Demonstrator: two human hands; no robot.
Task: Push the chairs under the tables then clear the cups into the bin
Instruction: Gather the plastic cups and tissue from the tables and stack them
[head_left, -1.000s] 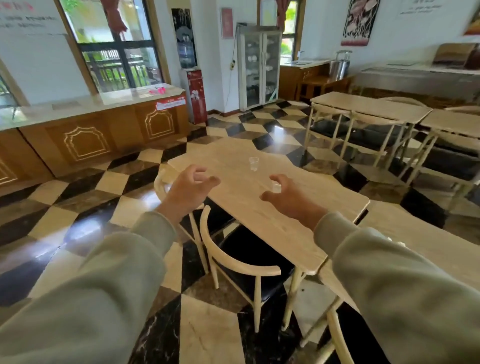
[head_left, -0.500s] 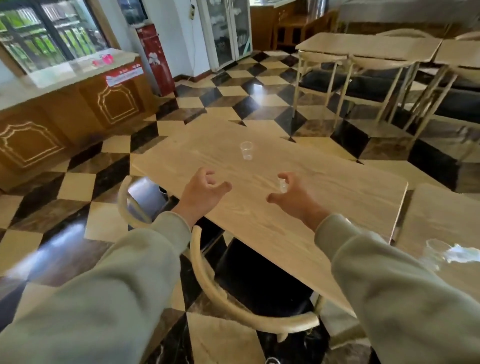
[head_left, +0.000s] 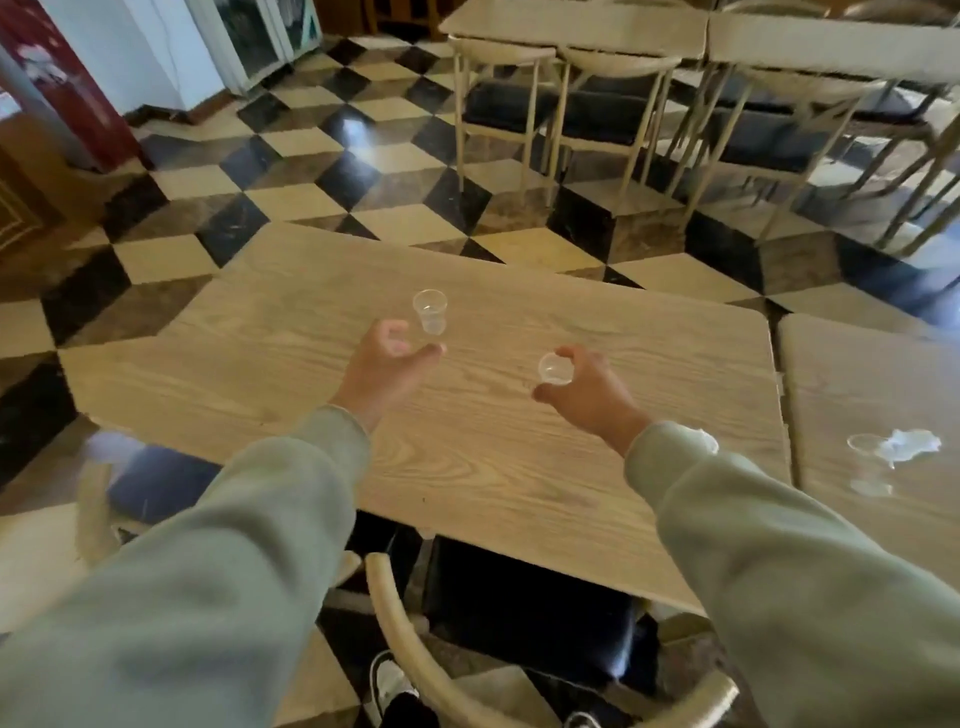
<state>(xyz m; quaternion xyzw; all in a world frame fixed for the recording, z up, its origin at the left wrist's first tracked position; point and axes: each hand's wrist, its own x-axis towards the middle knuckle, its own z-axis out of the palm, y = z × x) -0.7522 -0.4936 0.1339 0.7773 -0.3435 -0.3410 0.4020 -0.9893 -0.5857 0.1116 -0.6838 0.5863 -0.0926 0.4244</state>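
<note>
R hand (head_left: 587, 389) grips cup (head_left: 555, 369); L hand (head_left: 384, 364) open.

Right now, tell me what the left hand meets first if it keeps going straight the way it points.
Probably the upright clear plastic cup on the pale wooden table. The left hand is open, fingers curled just short of its base; depth is uncertain.

Sleeves: loose, pale grey-green fabric, plain, with no print or logo.
Left sleeve (head_left: 197, 561): ends in a soft rolled cuff right behind the left hand (head_left: 382, 366).
Right sleeve (head_left: 789, 561): same cloth, its cuff just behind the right hand (head_left: 587, 397).
Hands: bare.
Shoe (head_left: 390, 688): dark with white trim, far below the hands.
</note>
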